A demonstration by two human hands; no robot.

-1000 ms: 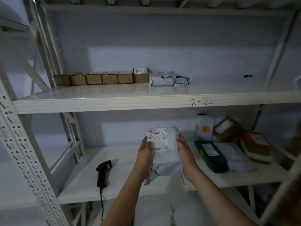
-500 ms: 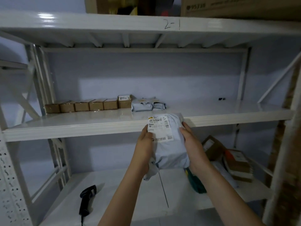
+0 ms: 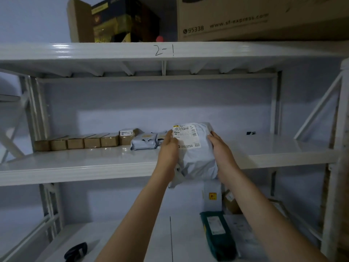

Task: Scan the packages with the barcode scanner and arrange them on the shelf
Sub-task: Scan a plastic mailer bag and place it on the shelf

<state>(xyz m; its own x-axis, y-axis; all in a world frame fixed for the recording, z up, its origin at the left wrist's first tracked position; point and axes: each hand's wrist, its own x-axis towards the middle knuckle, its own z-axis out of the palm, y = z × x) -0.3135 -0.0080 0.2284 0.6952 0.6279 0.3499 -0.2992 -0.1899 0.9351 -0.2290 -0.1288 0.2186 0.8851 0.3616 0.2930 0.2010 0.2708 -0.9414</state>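
A grey poly-mailer package [image 3: 198, 159] with a white barcode label facing me is held upright between both hands, over the front edge of the middle shelf [image 3: 75, 167]. My left hand [image 3: 169, 150] grips its left side and my right hand [image 3: 221, 150] grips its right side. On the middle shelf stands a row of several small brown boxes [image 3: 83, 142], with two grey mailers [image 3: 144, 141] to their right, just left of the held package. The black barcode scanner [image 3: 76, 253] lies on the lower shelf at the bottom left.
On the lower shelf [image 3: 132, 241] at the right lie a dark green package [image 3: 217, 233], a white upright parcel [image 3: 212, 197] and brown boxes [image 3: 231, 202]. The top shelf, marked 2-1, carries large cartons [image 3: 260, 17]. White uprights [image 3: 334, 167] frame the right side.
Both hands have lifted the grey package from above the lower shelf up to the middle shelf's level. My view has tilted upward, so the top shelf shows and the scanner sits near the bottom edge.
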